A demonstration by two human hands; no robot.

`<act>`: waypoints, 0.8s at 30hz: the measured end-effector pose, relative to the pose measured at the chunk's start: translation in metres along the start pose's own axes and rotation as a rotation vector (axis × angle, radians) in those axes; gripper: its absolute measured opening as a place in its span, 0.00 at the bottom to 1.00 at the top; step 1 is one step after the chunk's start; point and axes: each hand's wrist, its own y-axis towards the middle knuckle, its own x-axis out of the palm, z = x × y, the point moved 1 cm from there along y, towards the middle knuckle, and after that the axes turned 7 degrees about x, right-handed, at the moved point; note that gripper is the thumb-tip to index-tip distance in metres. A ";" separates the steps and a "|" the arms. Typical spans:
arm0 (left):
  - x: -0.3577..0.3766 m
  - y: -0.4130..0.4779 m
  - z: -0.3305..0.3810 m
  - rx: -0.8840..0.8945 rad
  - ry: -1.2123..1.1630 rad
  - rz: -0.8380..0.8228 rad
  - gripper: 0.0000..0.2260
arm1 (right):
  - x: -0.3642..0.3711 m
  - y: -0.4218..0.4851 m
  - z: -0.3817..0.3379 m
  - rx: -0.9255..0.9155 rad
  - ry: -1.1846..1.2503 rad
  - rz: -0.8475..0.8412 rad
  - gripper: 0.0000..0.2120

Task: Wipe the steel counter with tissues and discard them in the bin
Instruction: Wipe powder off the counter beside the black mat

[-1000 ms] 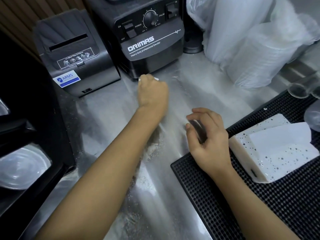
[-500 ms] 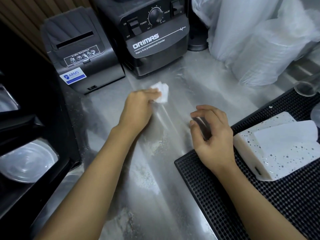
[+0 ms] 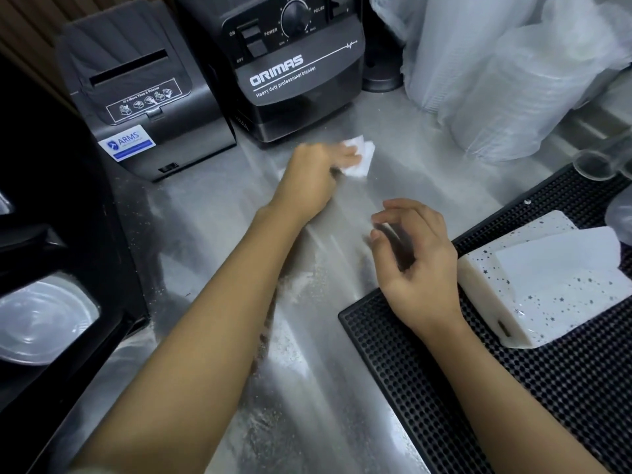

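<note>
The steel counter [image 3: 212,213] fills most of the view, its surface streaked and dusted with pale powder, thickest in a band running from the middle toward the near edge. At the back stands a dark blender base [image 3: 294,63] marked ORIMAS, with a grey receipt printer [image 3: 143,94] just to its left. To the right of the blender, stacks of clear plastic cups and lids in bags [image 3: 506,73] crowd the far corner. A black rubber bar mat [image 3: 427,388] covers the right side of the counter, and on it lies a white tissue pack [image 3: 533,302] printed with small stars, one sheet sticking up from its top. At the left edge, a dark unit holds a clear plastic lid [image 3: 37,319].

The left hand [image 3: 311,179] reaches across the counter in front of the blender, its fingers closed on a folded white tissue [image 3: 360,157] and pressing it flat against the steel; the hand is blurred. The right hand [image 3: 417,258] is near the corner of the mat, just beside the tissue pack, fingers loosely curled and apart, holding nothing. No bin can be seen in this view.
</note>
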 end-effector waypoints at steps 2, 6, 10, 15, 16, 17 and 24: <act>-0.006 -0.038 0.002 -0.003 -0.009 0.010 0.24 | 0.000 0.000 0.000 -0.005 -0.012 0.003 0.10; -0.020 -0.133 0.028 0.047 -0.026 -0.014 0.21 | 0.000 0.000 -0.001 -0.008 -0.006 -0.005 0.10; -0.048 -0.160 0.036 -0.127 -0.208 0.074 0.24 | 0.000 -0.001 -0.003 0.003 -0.031 -0.002 0.08; -0.035 -0.070 0.024 -0.059 -0.095 0.109 0.20 | -0.004 -0.002 -0.007 0.011 -0.039 0.021 0.06; -0.024 -0.059 0.024 -0.036 -0.073 0.041 0.18 | -0.005 -0.002 -0.009 0.009 -0.028 0.026 0.06; -0.013 -0.054 0.024 -0.021 -0.042 -0.026 0.17 | -0.007 -0.003 -0.010 0.009 -0.012 0.031 0.07; -0.013 -0.171 0.051 -0.034 0.004 0.018 0.12 | -0.021 -0.037 -0.025 0.173 0.242 0.104 0.08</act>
